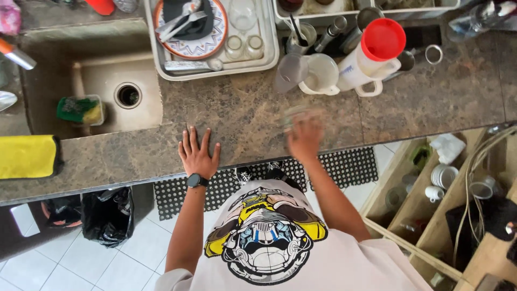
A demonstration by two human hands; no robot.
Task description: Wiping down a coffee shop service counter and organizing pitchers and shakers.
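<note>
**Mia:** Where are the hands?

**Ben:** The left hand (198, 153) lies flat on the brown stone counter (431, 102), fingers spread wide, holding nothing. There is a black watch (196, 180) on that wrist.

**Mia:** And the other one?

**Ben:** The right hand (304, 137) is at about three o'clock from the left one, also on the counter. It is blurry. It is pressed on something pale and green, maybe a sponge (295, 114), but I cannot tell how the fingers grip it.

**Mia:** What is near that hand?

**Ben:** At twelve o'clock from it stands a white cup (322, 75). At about one o'clock lies a white jug (371, 56) with a red lid — it is tipped on its side, touching the cup.

**Mia:** And up at the top?

**Ben:** A white tray (269, 51) at about twelve o'clock from the left hand. A round plate (212, 40) with a zigzag rim sits in it, with tongs (180, 22) on top, and some clear glasses beside the plate.

**Mia:** What is far to the left?

**Ben:** The sink (97, 81), at about ten o'clock from the left hand. A small tub with a green and yellow sponge (81, 110) sits inside it. A yellow cloth (27, 156) lies on the counter at nine o'clock — well apart from both hands.
</note>
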